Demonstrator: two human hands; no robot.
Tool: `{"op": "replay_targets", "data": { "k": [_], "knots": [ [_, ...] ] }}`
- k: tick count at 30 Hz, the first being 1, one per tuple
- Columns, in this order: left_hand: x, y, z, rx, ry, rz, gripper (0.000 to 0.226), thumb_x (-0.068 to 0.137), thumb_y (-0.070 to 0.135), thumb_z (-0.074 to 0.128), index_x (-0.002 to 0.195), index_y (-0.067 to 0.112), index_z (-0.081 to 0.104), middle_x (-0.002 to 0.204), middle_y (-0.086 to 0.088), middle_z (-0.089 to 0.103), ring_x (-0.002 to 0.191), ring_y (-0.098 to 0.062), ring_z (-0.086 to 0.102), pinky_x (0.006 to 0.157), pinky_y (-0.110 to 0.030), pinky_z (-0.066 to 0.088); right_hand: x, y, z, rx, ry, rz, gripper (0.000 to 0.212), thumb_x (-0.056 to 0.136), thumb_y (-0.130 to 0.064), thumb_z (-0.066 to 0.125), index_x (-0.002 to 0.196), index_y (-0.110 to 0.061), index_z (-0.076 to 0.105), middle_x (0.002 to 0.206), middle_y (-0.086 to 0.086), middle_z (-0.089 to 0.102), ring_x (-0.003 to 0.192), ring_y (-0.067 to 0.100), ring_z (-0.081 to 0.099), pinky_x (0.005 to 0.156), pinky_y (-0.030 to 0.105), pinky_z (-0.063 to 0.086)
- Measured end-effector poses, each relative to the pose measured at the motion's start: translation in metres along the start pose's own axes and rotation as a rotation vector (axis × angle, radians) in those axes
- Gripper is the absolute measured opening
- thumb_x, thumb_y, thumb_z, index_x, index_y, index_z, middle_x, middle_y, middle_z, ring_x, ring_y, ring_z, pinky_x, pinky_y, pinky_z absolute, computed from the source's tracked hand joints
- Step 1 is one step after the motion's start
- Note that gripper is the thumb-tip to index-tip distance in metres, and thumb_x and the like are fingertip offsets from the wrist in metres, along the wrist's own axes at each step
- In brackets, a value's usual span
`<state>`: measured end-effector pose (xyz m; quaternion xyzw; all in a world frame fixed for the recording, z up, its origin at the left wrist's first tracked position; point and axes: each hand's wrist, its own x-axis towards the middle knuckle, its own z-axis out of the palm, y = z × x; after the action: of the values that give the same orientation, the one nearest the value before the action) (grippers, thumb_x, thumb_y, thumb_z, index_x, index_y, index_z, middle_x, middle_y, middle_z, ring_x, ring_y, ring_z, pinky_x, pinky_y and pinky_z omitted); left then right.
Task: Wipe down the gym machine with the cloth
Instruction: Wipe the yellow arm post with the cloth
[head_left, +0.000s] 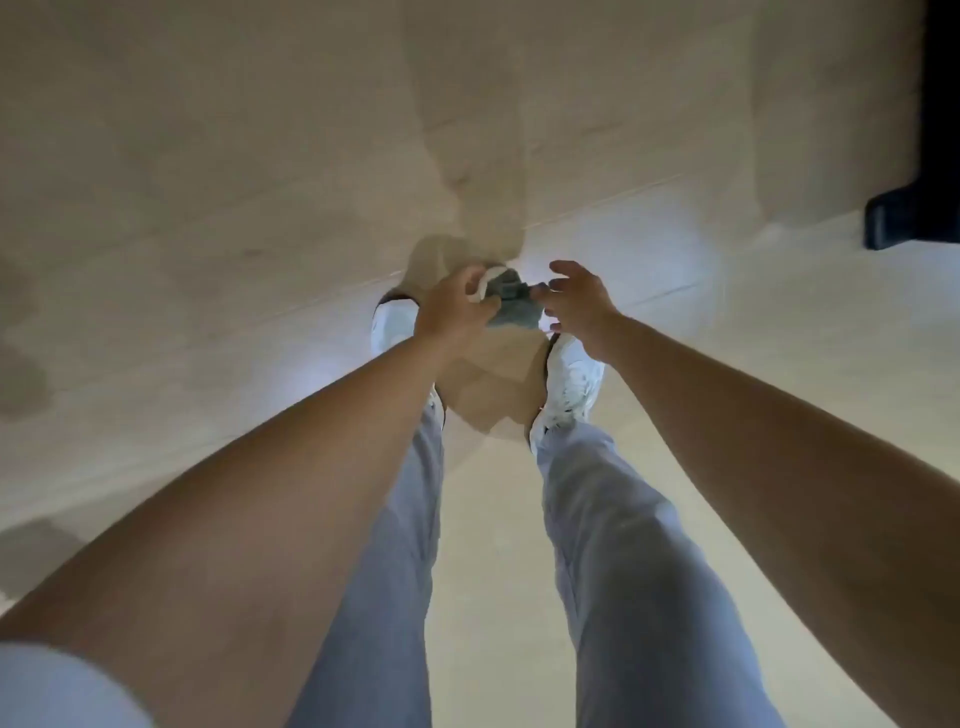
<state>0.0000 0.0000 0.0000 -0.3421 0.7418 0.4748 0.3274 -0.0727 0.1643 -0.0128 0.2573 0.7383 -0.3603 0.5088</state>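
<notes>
Two hands, one cloth, says the first; which has it?

The left hand (452, 312) grips the cloth (506, 301), answers the second, fingers curled over its side. The right hand (576, 301) is spread and loose. One fingertip is at the cloth's other edge, with nothing wrapped round it as far as the blur allows.

Where is that, taking the right shoe as the mark?

In the picture the cloth sits just above the right shoe (571, 379) and a little to its left, held in the air. The left hand is to the shoe's upper left and the right hand is straight above it, with the cloth between them.

Its long axis?

It's bunched, so hardly any. What there is runs hand to hand, across the body.

And the machine?

None shows plainly. A dark block (904, 218) stands well to the right of the shoe, at the frame's edge, and I cannot tell whether it belongs to the machine. If it does, I judge the right arm is nearer, though the left has the hold. Both arms reach out straight, down and forward.
</notes>
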Motion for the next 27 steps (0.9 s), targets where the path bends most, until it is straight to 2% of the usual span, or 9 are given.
{"op": "replay_targets", "data": {
  "k": [2,5,7,11,17,21,23,25,27],
  "knots": [
    [0.011,-0.001,0.005,0.011,-0.006,0.066,0.036,0.093,0.019,0.067,0.129,0.017,0.066,0.119,-0.003,0.070,0.107,-0.022,0.064,0.094,-0.041,0.053,0.010,0.000,0.004,-0.035,0.078,0.008,0.043,0.087,-0.012,0.073,0.128,-0.016,0.063,0.100,0.006,0.072,0.085,0.023,0.067,0.085,0.037,0.060],
    [0.013,-0.003,0.010,0.014,0.098,0.110,0.014,0.093,0.020,0.070,0.105,0.017,0.076,0.099,0.008,0.074,0.092,-0.013,0.068,0.087,-0.039,0.057,0.006,0.004,0.005,-0.187,0.201,-0.050,0.019,0.081,-0.006,0.068,0.094,-0.016,0.078,0.080,0.001,0.073,0.075,0.019,0.067,0.072,0.030,0.060],
    [0.007,0.005,0.005,0.003,0.149,0.115,0.009,0.093,0.023,0.070,0.097,0.018,0.077,0.090,0.011,0.073,0.086,-0.012,0.068,0.081,-0.038,0.058,-0.007,0.000,0.001,-0.190,0.222,-0.070,0.018,0.079,-0.005,0.064,0.082,-0.017,0.077,0.075,-0.001,0.072,0.076,0.020,0.068,0.070,0.030,0.059],
    [-0.027,0.024,-0.014,0.008,0.167,0.147,0.009,0.092,0.023,0.069,0.094,0.017,0.076,0.090,0.011,0.071,0.083,-0.009,0.065,0.079,-0.036,0.056,-0.053,-0.012,-0.006,-0.160,0.216,-0.098,0.019,0.081,-0.006,0.064,0.073,-0.023,0.069,0.076,-0.002,0.070,0.079,0.020,0.067,0.067,0.030,0.054],
    [-0.119,0.078,-0.066,-0.005,0.169,0.378,0.007,0.090,0.021,0.072,0.094,0.018,0.077,0.099,0.005,0.068,0.081,-0.008,0.067,0.076,-0.031,0.057,-0.170,-0.039,-0.028,-0.093,0.303,-0.284,0.014,0.091,-0.014,0.065,0.081,-0.023,0.063,0.090,-0.002,0.069,0.076,0.017,0.062,0.065,0.022,0.045],
    [-0.191,0.132,-0.115,-0.003,0.195,0.524,0.008,0.092,0.024,0.071,0.096,0.019,0.076,0.106,0.010,0.066,0.091,-0.007,0.066,0.081,-0.033,0.058,-0.268,-0.077,-0.054,0.060,0.311,-0.367,0.007,0.094,-0.009,0.063,0.088,-0.013,0.065,0.090,0.004,0.071,0.058,0.015,0.068,0.061,0.034,0.054],
    [-0.231,0.164,-0.138,0.037,0.198,0.552,0.023,0.094,0.038,0.062,0.099,0.018,0.073,0.110,0.008,0.068,0.100,-0.009,0.063,0.085,-0.038,0.055,-0.317,-0.097,-0.070,0.150,0.274,-0.415,0.010,0.093,-0.004,0.062,0.087,-0.011,0.063,0.095,0.004,0.074,0.063,0.018,0.072,0.060,0.036,0.058],
    [-0.270,0.197,-0.160,0.079,0.229,0.585,0.034,0.094,0.047,0.051,0.099,0.018,0.070,0.107,0.006,0.069,0.103,-0.013,0.059,0.087,-0.043,0.051,-0.366,-0.117,-0.087,0.161,0.255,-0.521,0.017,0.092,0.002,0.059,0.085,-0.014,0.060,0.102,0.002,0.075,0.072,0.018,0.073,0.067,0.035,0.059],
    [-0.308,0.229,-0.180,0.010,0.239,0.602,0.025,0.097,0.039,0.053,0.098,0.018,0.065,0.098,0.008,0.068,0.098,-0.016,0.062,0.085,-0.045,0.051,-0.412,-0.137,-0.102,0.117,0.281,-0.650,0.018,0.092,0.002,0.060,0.086,-0.015,0.059,0.096,0.001,0.075,0.079,0.017,0.072,0.072,0.028,0.056]
  ]
}}
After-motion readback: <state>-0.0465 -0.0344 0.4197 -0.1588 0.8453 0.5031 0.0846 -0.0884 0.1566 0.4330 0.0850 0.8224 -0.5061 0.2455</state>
